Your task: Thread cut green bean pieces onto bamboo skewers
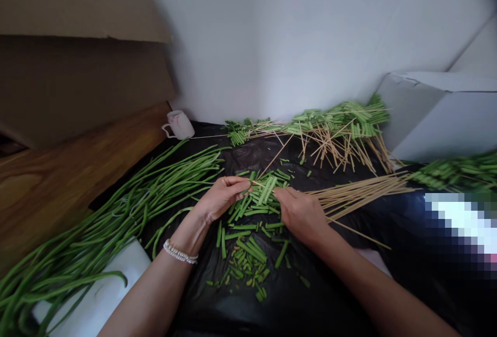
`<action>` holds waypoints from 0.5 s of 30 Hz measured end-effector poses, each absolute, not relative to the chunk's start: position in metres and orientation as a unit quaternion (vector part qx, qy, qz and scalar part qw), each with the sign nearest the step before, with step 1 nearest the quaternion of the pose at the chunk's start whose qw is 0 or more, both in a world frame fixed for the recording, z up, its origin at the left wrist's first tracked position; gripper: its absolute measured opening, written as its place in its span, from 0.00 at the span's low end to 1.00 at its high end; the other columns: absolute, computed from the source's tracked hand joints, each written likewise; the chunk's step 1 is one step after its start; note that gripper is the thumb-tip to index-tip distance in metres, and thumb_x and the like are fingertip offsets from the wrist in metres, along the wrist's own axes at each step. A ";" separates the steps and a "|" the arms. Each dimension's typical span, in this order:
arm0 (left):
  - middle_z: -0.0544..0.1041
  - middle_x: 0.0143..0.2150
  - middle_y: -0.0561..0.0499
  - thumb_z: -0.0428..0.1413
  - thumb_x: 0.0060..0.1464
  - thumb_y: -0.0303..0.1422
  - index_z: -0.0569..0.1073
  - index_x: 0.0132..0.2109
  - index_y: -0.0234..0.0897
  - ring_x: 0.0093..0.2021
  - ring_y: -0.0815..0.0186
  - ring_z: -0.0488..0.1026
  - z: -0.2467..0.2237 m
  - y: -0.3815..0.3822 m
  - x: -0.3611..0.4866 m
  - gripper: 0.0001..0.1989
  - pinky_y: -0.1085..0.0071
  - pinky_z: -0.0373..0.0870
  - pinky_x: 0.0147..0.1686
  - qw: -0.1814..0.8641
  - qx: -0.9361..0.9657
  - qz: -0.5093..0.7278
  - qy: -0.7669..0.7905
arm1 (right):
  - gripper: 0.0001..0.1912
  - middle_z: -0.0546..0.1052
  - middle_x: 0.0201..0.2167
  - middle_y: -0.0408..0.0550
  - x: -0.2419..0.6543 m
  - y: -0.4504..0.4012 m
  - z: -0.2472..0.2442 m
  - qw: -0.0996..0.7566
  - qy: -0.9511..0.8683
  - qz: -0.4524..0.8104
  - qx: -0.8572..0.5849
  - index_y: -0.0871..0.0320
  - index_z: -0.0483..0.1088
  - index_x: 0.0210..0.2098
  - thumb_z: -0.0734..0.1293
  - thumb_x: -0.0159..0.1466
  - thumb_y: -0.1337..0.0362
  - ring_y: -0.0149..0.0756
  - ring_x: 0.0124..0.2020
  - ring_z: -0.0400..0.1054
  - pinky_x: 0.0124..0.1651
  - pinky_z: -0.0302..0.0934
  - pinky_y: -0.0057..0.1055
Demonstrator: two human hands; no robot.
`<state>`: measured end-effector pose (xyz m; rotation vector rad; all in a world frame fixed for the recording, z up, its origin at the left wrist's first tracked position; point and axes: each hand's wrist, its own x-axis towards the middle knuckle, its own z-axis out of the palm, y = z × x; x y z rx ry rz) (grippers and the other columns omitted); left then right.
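My left hand [227, 194] pinches a short cut piece of green long bean [249, 181] at the tip of a thin wooden skewer [258, 185]. Closed around that skewer further along is my right hand [303, 215]. Between the hands, a few bean pieces [267, 190] sit side by side on the skewer. Below them lies a heap of cut bean pieces [248, 249] on black plastic sheeting [217, 311]. Bare skewers [361, 192] are bundled beyond my right hand.
Whole long beans [155, 192] spread over the left side, partly on a white board [116, 275]. Filled skewers [341, 119] are piled at the back, others [458, 171] at right. A white mug [179, 125], a cardboard box [85, 68] and a white box [435, 104] stand around.
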<state>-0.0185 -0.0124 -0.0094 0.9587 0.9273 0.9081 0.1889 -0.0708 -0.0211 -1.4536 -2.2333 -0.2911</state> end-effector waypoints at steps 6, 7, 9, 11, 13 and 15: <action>0.78 0.28 0.49 0.68 0.39 0.34 0.80 0.33 0.31 0.29 0.71 0.71 -0.010 -0.021 -0.006 0.12 0.74 0.65 0.33 0.699 0.467 0.351 0.412 | 0.12 0.75 0.29 0.42 0.184 -0.072 -0.020 0.238 -0.818 -0.123 -0.509 0.57 0.73 0.41 0.58 0.64 0.71 0.31 0.28 0.66 0.30 0.48 0.29; 0.78 0.28 0.50 0.69 0.39 0.34 0.80 0.32 0.31 0.29 0.71 0.71 -0.010 -0.022 -0.005 0.12 0.74 0.65 0.34 0.698 0.468 0.359 0.406 | 0.12 0.75 0.29 0.42 0.184 -0.072 -0.019 0.243 -0.815 -0.128 -0.511 0.57 0.73 0.41 0.58 0.65 0.70 0.31 0.27 0.66 0.29 0.48 0.30; 0.78 0.30 0.50 0.69 0.39 0.34 0.80 0.33 0.32 0.30 0.72 0.70 -0.009 -0.022 -0.006 0.12 0.75 0.65 0.35 0.695 0.468 0.374 0.397 | 0.13 0.75 0.29 0.42 0.184 -0.071 -0.019 0.255 -0.811 -0.137 -0.507 0.57 0.73 0.41 0.58 0.65 0.70 0.30 0.26 0.65 0.29 0.48 0.30; 0.78 0.32 0.49 0.68 0.40 0.35 0.80 0.35 0.33 0.31 0.72 0.70 -0.007 -0.019 -0.009 0.13 0.76 0.64 0.35 0.688 0.470 0.384 0.397 | 0.13 0.75 0.29 0.42 0.187 -0.070 -0.019 0.268 -0.810 -0.144 -0.501 0.57 0.73 0.40 0.58 0.65 0.71 0.30 0.26 0.65 0.29 0.48 0.29; 0.78 0.33 0.48 0.67 0.42 0.37 0.80 0.37 0.33 0.31 0.72 0.69 -0.004 -0.016 -0.014 0.14 0.76 0.63 0.34 0.670 0.472 0.399 0.412 | 0.13 0.74 0.27 0.42 0.190 -0.068 -0.020 0.273 -0.805 -0.154 -0.503 0.57 0.73 0.38 0.58 0.65 0.70 0.30 0.25 0.64 0.29 0.47 0.29; 0.78 0.33 0.48 0.66 0.44 0.39 0.80 0.37 0.33 0.30 0.72 0.68 -0.001 -0.012 -0.020 0.15 0.76 0.62 0.32 0.629 0.490 0.414 0.440 | 0.13 0.73 0.25 0.42 0.193 -0.066 -0.021 0.275 -0.798 -0.166 -0.510 0.57 0.73 0.38 0.57 0.65 0.70 0.29 0.25 0.63 0.28 0.46 0.30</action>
